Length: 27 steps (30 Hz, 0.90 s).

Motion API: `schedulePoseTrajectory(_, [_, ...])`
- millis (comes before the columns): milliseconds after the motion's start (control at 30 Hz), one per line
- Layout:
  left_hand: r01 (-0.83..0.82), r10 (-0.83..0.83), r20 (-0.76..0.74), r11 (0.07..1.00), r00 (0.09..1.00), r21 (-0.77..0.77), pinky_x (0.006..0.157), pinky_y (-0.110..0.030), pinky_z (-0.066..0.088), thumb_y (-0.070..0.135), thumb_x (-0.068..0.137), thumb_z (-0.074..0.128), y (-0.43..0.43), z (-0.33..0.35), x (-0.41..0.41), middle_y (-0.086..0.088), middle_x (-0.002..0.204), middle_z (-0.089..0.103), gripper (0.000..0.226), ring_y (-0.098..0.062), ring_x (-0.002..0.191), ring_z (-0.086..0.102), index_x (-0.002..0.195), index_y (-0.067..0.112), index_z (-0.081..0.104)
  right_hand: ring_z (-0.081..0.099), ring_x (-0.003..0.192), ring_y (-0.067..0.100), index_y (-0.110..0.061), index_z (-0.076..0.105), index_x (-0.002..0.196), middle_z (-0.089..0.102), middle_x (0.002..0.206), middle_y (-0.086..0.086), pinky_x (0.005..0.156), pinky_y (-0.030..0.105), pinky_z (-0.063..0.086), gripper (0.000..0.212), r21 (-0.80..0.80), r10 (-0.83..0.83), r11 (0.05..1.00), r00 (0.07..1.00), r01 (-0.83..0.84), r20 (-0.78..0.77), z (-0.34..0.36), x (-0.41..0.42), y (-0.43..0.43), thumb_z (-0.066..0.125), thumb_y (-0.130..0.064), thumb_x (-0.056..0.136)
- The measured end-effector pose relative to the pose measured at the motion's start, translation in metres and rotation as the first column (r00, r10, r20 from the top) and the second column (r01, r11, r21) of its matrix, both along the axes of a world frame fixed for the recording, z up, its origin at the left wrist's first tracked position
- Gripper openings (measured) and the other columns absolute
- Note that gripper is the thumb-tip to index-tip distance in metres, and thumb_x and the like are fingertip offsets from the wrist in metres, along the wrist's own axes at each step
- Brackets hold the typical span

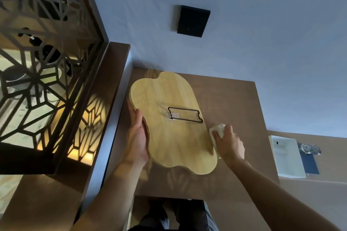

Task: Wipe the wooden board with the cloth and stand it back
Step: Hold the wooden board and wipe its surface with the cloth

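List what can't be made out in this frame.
Head view only:
- Board underside: faces the table.
- Cloth: mostly covered by the right hand.
- Left hand fingers: hidden behind the board's edge.
- Glass items far right: too small to identify.
- Objects behind the lattice screen: broken up by its bars.

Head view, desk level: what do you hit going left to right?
Lattice screen → left hand on the board's edge → wooden board → right hand with the cloth → white box → glass items.
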<state>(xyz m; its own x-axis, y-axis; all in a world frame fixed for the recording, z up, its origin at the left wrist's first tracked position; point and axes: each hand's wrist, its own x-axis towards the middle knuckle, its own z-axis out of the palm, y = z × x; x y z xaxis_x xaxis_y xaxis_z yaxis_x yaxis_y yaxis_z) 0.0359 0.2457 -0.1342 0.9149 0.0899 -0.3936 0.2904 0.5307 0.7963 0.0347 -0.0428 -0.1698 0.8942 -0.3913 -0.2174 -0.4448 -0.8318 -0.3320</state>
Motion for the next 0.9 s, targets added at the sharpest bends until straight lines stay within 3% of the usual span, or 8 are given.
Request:
schedulePoseTrajectory(100, [-0.035,0.034,-0.028,0.998,0.999,-0.061,0.114,-0.059,0.048,0.079,0.078,0.070,0.000,0.001,0.002,0.011,0.161,0.053,0.080,-0.022,0.144,0.056,0.151,0.068,0.040,0.062,0.059,0.022,-0.033,0.038,0.093,0.067,0.072,-0.006,0.049,0.030,0.047,0.032,0.228,0.035,0.971,0.982,-0.077,0.185,0.035,-0.004,0.049,0.052,-0.062,0.089])
schedulePoseTrajectory(167, [-0.046,0.044,-0.017,0.989,0.999,-0.143,0.120,-0.061,0.039,0.065,0.095,0.063,-0.001,0.000,0.004,0.006,0.167,0.048,0.066,-0.029,0.150,0.050,0.156,0.061,0.039,0.061,0.050,0.010,-0.039,0.038,0.091,0.064,0.064,-0.010,0.043,0.026,0.046,0.036,0.353,0.175,0.898,0.949,-0.263,0.262,0.058,-0.014,0.100,0.049,-0.072,0.084])
schedulePoseTrajectory(267, [-0.044,0.031,-0.062,0.978,0.998,-0.205,0.123,-0.064,0.035,0.051,0.108,0.049,-0.001,-0.001,0.004,-0.005,0.169,0.045,0.056,-0.038,0.150,0.049,0.162,0.051,0.036,0.062,0.060,0.014,-0.036,0.036,0.092,0.063,0.073,-0.010,0.052,0.032,0.051,0.042,0.318,0.377,0.830,0.880,-0.459,0.288,0.064,-0.023,0.152,0.042,-0.077,0.084])
schedulePoseTrajectory(400, [-0.095,0.089,-0.097,0.994,0.991,-0.062,0.100,-0.048,0.057,0.059,0.105,0.053,-0.001,0.010,0.002,0.006,0.157,0.060,0.054,-0.022,0.140,0.061,0.158,0.053,0.043,0.063,0.073,0.032,-0.030,0.042,0.097,0.068,0.079,0.003,0.058,0.035,0.046,0.041,0.368,0.182,0.899,0.967,-0.237,0.177,0.034,-0.014,0.117,0.049,-0.069,0.087])
schedulePoseTrajectory(500, [-0.061,0.064,-0.140,0.998,0.988,0.022,0.084,-0.040,0.059,0.068,0.101,0.052,-0.001,0.012,0.000,0.010,0.149,0.064,0.059,-0.018,0.132,0.062,0.157,0.057,0.040,0.065,0.081,0.040,-0.020,0.047,0.102,0.071,0.091,0.017,0.063,0.039,0.048,0.043,0.264,-0.028,0.965,0.994,0.000,0.103,0.001,-0.011,0.053,0.052,-0.061,0.091])
schedulePoseTrajectory(700, [-0.045,0.048,-0.086,0.998,0.995,0.040,0.119,-0.066,0.039,0.073,0.091,0.058,0.000,0.012,0.004,0.011,0.163,0.049,0.068,-0.024,0.149,0.048,0.155,0.066,0.035,0.057,0.067,0.032,-0.022,0.041,0.098,0.069,0.085,0.009,0.062,0.041,0.052,0.037,0.087,-0.078,0.993,0.997,0.076,0.018,0.005,-0.007,0.011,0.052,-0.056,0.091])
schedulePoseTrajectory(800, [-0.045,0.043,-0.062,0.999,0.997,-0.025,0.117,-0.062,0.043,0.071,0.092,0.061,0.000,0.008,0.005,0.011,0.161,0.052,0.067,-0.026,0.150,0.049,0.155,0.064,0.038,0.064,0.067,0.028,-0.028,0.044,0.100,0.067,0.075,-0.003,0.057,0.036,0.052,0.042,0.315,0.024,0.945,0.978,-0.089,0.207,0.043,-0.009,0.074,0.052,-0.067,0.086])
schedulePoseTrajectory(900, [-0.053,0.044,-0.071,0.989,0.996,-0.140,0.120,-0.063,0.041,0.050,0.109,0.049,-0.001,0.005,0.005,-0.003,0.164,0.052,0.052,-0.035,0.149,0.052,0.160,0.053,0.039,0.061,0.064,0.005,-0.036,0.042,0.098,0.062,0.076,-0.012,0.052,0.026,0.050,0.041,0.328,0.257,0.873,0.912,-0.361,0.321,0.067,-0.027,0.148,0.044,-0.075,0.085])
